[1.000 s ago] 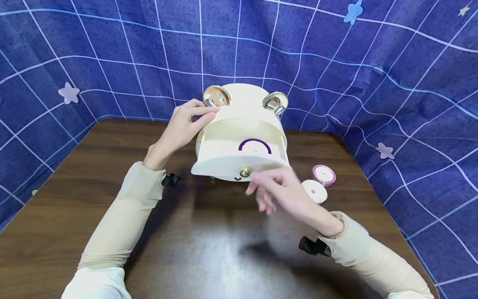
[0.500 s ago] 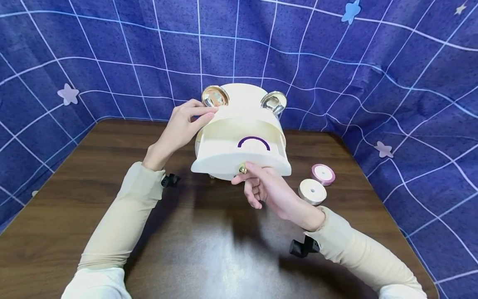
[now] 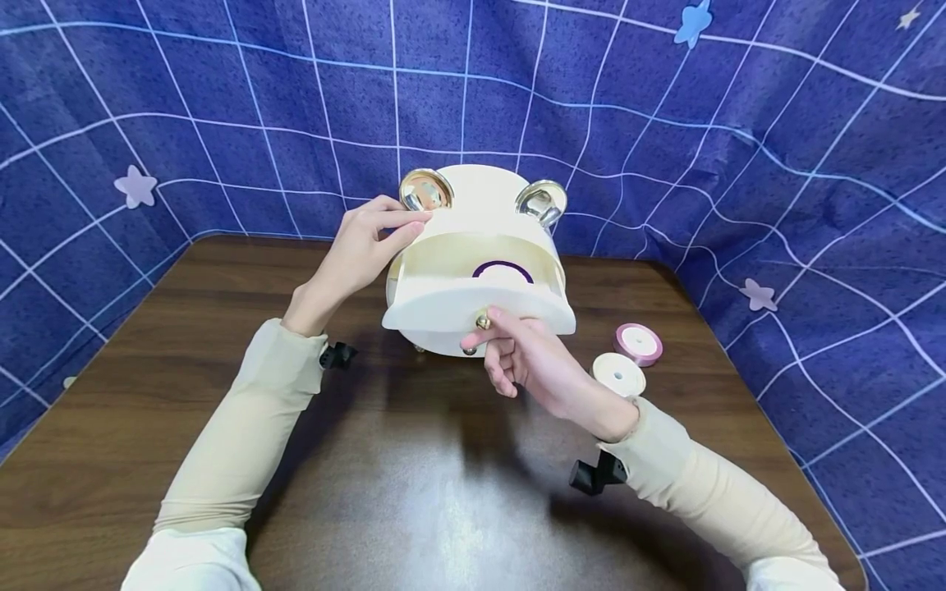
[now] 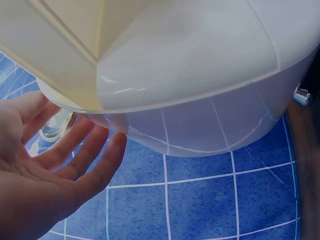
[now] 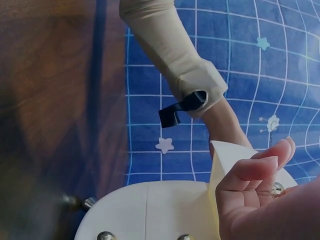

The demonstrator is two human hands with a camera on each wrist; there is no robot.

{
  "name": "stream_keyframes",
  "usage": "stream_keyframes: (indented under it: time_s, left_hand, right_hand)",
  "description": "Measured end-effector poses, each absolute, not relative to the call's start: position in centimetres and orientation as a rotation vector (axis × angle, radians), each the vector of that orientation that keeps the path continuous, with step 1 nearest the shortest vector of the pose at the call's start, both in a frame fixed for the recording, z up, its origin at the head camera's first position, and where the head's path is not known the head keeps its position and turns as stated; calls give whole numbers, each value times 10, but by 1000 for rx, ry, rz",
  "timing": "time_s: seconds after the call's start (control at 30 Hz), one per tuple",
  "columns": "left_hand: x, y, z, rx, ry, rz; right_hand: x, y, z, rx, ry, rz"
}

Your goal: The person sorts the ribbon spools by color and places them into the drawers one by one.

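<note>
A white drawer box (image 3: 484, 201) with two shiny round ears stands at the back of the table. Its upper drawer (image 3: 424, 310) is pulled partly out, and a ribbon spool with a purple ring (image 3: 502, 268) lies inside. My left hand (image 3: 360, 246) holds the box's top edge beside the left ear; in the left wrist view its curved fingers (image 4: 90, 160) touch the white shell. With thumb and index finger my right hand (image 3: 538, 365) pinches the drawer's gold knob (image 3: 483, 322), while the other fingers are curled below it.
To the right on the brown wooden table (image 3: 443, 460) lie a white ribbon spool (image 3: 619, 369) and a pink-edged spool (image 3: 640, 343), close together. Behind the table hangs a blue grid-patterned cloth (image 3: 296, 98). More metal knobs (image 5: 106, 236) show on the box's front in the right wrist view.
My right hand has come left to the knob and taken hold of it. The drawer has slid a little inward, its spool moving back with it. The left hand has stayed put.
</note>
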State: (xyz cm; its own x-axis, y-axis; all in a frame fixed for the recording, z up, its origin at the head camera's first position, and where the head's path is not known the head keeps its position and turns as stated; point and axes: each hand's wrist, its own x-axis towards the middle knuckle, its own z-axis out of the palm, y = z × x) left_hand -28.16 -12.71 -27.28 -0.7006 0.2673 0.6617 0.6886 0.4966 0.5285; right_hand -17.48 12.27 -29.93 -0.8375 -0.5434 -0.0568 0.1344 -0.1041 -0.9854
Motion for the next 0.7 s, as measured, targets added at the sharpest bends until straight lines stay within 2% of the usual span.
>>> stream_keyframes:
  time_s: [0.7]
  left_hand:
    - [-282, -129, -275, -792, -2232, -1092]
  right_hand:
    - [-208, 116, -299, -418, 1757, -2035]
